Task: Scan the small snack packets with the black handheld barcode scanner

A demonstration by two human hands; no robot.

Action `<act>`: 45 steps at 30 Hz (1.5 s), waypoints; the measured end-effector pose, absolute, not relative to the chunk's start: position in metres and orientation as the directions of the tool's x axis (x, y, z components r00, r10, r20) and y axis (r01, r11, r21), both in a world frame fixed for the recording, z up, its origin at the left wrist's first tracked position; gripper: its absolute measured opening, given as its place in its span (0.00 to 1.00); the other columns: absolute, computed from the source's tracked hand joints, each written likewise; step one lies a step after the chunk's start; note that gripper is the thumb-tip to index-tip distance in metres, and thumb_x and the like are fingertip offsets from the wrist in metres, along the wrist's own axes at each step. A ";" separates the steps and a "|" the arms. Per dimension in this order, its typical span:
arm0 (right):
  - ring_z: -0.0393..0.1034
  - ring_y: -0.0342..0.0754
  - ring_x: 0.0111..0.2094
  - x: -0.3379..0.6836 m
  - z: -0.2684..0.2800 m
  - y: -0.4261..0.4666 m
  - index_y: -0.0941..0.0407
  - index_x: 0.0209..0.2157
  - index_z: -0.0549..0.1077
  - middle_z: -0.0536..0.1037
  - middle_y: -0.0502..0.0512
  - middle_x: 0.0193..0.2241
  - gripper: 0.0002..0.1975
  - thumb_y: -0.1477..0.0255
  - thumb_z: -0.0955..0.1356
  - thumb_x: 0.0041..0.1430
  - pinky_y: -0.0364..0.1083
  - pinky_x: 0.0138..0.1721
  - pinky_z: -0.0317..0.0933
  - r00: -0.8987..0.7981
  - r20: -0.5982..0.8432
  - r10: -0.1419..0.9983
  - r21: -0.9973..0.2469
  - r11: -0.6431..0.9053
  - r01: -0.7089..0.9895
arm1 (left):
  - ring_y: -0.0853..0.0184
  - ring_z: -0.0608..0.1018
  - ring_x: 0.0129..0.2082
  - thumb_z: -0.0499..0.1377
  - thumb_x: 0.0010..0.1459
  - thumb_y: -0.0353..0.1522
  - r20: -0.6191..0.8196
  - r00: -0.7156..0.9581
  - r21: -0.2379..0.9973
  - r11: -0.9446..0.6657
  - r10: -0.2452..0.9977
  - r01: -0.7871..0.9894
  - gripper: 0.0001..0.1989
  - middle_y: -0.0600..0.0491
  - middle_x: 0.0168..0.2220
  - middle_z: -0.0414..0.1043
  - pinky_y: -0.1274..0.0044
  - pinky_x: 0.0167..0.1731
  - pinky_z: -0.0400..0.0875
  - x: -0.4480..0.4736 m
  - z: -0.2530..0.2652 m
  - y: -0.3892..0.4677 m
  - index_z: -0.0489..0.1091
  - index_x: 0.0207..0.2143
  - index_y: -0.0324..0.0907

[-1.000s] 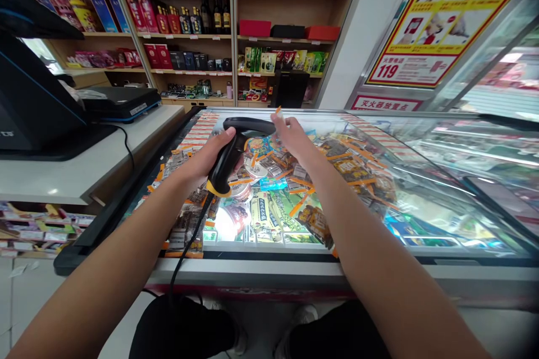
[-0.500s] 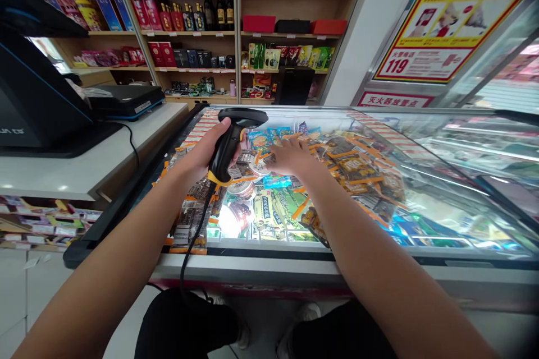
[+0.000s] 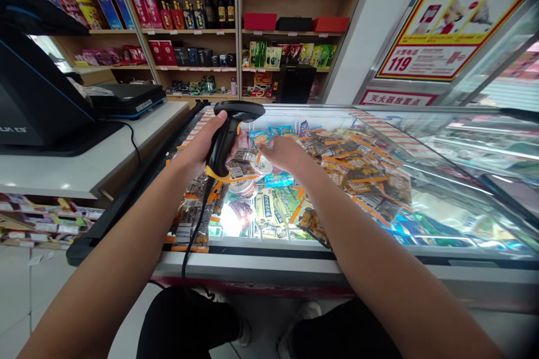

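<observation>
The head camera looks from your eye level, forward and down across the chest freezer (image 3: 261, 259). Your forearms (image 3: 370, 235) enter from the lower corners at close range; your left hand (image 3: 208, 143) and right hand (image 3: 284, 152) fall near mid-frame. Your knees (image 3: 183, 320) mark the bottom edge, nearest the lens. The shelving (image 3: 295, 5) faces you across the top, farther off; the counter (image 3: 54, 174) borders the left, the wall sign (image 3: 450, 22) the upper right

Left hand (image 3: 201, 145) gripping black-and-yellow scanner (image 3: 223, 146); right hand (image 3: 287, 153) just beside orange-edged packets (image 3: 356, 173) on glass-topped freezer (image 3: 269, 261).
</observation>
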State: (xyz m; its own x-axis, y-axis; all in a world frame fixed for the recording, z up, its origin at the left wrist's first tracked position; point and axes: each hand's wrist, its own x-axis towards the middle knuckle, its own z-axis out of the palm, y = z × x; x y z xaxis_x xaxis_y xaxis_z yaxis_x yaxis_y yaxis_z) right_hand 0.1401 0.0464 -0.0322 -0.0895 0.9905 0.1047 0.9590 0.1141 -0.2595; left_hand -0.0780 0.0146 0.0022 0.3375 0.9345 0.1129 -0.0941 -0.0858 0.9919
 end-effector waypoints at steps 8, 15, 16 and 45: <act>0.77 0.57 0.37 0.131 -0.053 0.068 0.55 0.30 0.74 0.80 0.60 0.32 0.09 0.64 0.73 0.59 0.53 0.39 0.69 -0.050 0.067 0.996 -0.686 0.083 0.723 | 0.69 0.70 0.16 0.51 0.61 0.59 0.120 0.356 0.993 -0.105 0.927 -0.060 0.31 0.52 0.19 0.69 0.77 0.18 0.66 -0.078 0.001 0.015 0.72 0.33 0.41; 0.71 0.45 0.25 0.160 -0.022 0.072 0.53 0.41 0.73 0.75 0.48 0.26 0.08 0.75 0.68 0.59 0.43 0.26 0.60 0.216 0.205 0.955 -0.961 0.156 0.227 | 0.70 0.71 0.16 0.55 0.58 0.61 0.110 0.418 0.965 -0.197 0.902 0.171 0.33 0.50 0.21 0.73 0.79 0.16 0.65 -0.092 -0.006 0.025 0.71 0.28 0.39; 0.68 0.44 0.23 0.162 -0.017 0.071 0.53 0.41 0.74 0.73 0.48 0.25 0.08 0.75 0.67 0.59 0.42 0.25 0.58 0.241 0.218 0.946 -0.962 0.166 0.217 | 0.70 0.71 0.17 0.55 0.58 0.61 0.112 0.439 0.957 -0.216 0.891 0.194 0.33 0.49 0.21 0.74 0.79 0.17 0.65 -0.094 -0.008 0.027 0.72 0.28 0.39; 0.65 0.66 0.59 0.126 -0.024 0.036 0.55 0.56 0.74 0.75 0.67 0.55 0.20 0.62 0.68 0.66 0.62 0.57 0.59 -0.201 0.376 0.905 -0.493 0.379 0.783 | 0.70 0.70 0.16 0.55 0.61 0.57 0.169 0.250 0.985 -0.168 0.953 -0.027 0.28 0.52 0.19 0.70 0.78 0.16 0.64 -0.087 0.005 0.020 0.72 0.34 0.41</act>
